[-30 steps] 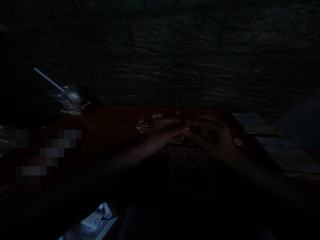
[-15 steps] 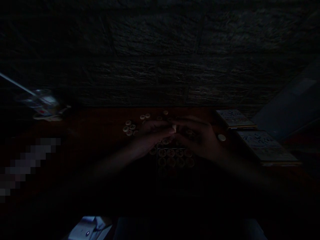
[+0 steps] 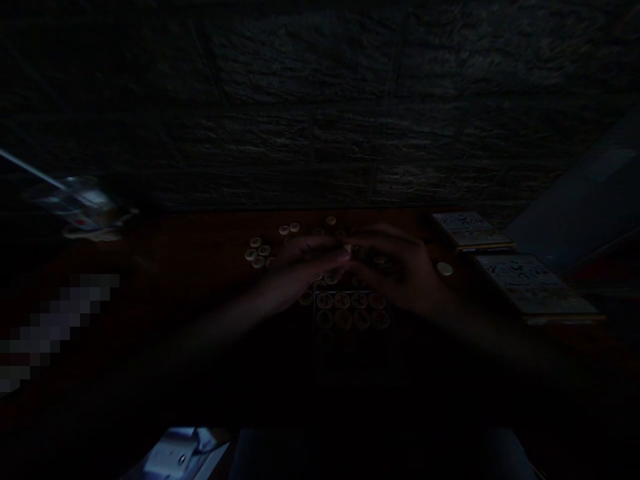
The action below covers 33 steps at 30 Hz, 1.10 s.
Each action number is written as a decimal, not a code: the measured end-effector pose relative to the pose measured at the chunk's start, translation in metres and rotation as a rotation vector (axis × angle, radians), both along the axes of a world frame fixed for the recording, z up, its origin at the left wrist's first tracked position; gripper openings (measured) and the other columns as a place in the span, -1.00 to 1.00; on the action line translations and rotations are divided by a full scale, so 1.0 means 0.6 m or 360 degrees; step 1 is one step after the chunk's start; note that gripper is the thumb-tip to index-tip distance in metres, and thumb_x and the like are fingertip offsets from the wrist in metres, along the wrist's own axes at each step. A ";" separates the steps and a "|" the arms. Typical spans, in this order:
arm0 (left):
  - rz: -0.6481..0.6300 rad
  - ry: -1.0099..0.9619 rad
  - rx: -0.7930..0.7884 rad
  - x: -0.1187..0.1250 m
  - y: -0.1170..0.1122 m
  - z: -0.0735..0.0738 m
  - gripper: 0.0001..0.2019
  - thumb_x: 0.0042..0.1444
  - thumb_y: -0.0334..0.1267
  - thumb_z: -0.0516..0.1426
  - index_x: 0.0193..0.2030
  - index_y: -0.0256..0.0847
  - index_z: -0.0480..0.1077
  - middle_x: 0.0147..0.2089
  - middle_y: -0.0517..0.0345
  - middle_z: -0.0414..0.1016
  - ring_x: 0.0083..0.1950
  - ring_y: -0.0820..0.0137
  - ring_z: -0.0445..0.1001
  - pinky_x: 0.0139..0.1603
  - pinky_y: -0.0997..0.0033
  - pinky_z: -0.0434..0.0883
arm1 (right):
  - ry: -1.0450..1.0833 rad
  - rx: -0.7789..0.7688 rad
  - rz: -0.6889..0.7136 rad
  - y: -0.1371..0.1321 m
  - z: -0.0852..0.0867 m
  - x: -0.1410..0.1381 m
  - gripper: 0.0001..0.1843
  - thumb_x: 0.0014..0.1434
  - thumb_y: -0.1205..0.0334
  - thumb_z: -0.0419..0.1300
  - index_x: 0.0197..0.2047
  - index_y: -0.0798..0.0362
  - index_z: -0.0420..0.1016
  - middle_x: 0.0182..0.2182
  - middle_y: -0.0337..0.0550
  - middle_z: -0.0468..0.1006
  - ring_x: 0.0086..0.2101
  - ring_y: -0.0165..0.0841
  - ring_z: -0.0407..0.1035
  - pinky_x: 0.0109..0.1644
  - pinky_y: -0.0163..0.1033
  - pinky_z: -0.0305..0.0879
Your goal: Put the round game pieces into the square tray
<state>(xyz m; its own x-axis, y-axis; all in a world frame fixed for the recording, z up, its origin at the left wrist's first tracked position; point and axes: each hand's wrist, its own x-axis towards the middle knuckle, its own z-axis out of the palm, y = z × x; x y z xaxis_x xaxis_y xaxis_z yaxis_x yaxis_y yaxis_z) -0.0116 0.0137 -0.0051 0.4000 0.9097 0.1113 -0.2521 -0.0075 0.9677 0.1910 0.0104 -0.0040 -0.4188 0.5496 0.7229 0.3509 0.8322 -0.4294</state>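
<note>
The scene is very dark. My left hand (image 3: 305,261) and my right hand (image 3: 400,267) meet fingertip to fingertip over a reddish table (image 3: 200,267). Between the fingertips sits a small pale round game piece (image 3: 349,249), pinched from both sides. Under the hands lies a small box (image 3: 350,313) with rows of round marked discs. Loose discs (image 3: 257,253) lie to the left of my left hand, and one plain pale disc (image 3: 444,269) rests right of my right hand.
A clear plastic cup with a straw (image 3: 80,203) stands at the table's far left. Two flat printed boards (image 3: 470,230) (image 3: 535,283) lie at the right. A dark rough wall (image 3: 320,120) runs behind the table. A pale shirt cuff (image 3: 185,453) shows at the bottom.
The view shifted to the right, then held. My hands stay joined over the box, and the pale piece between the fingertips turned slightly.
</note>
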 end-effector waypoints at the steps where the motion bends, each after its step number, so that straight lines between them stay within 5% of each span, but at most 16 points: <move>1: -0.0019 -0.0023 -0.0004 0.001 0.000 0.001 -0.78 0.08 -0.17 0.39 -0.23 -0.30 0.62 -0.33 0.12 0.58 -0.32 0.47 0.51 -0.26 0.48 0.45 | 0.0005 0.0004 0.0004 0.000 0.000 0.000 -0.66 0.26 0.22 0.36 0.11 -0.06 0.60 0.01 -0.06 0.64 -0.05 -0.22 0.55 -0.01 -0.11 0.51; 33: -0.0064 -0.0002 -0.0049 -0.001 0.000 0.003 -0.77 0.05 -0.19 0.40 -0.19 -0.28 0.64 -0.23 0.06 0.64 -0.25 0.41 0.58 -0.21 0.44 0.50 | -0.0019 -0.0031 -0.0001 -0.008 0.003 -0.003 -0.57 0.23 0.24 0.39 0.17 -0.06 0.59 -0.03 -0.09 0.68 -0.15 -0.27 0.59 -0.09 -0.18 0.53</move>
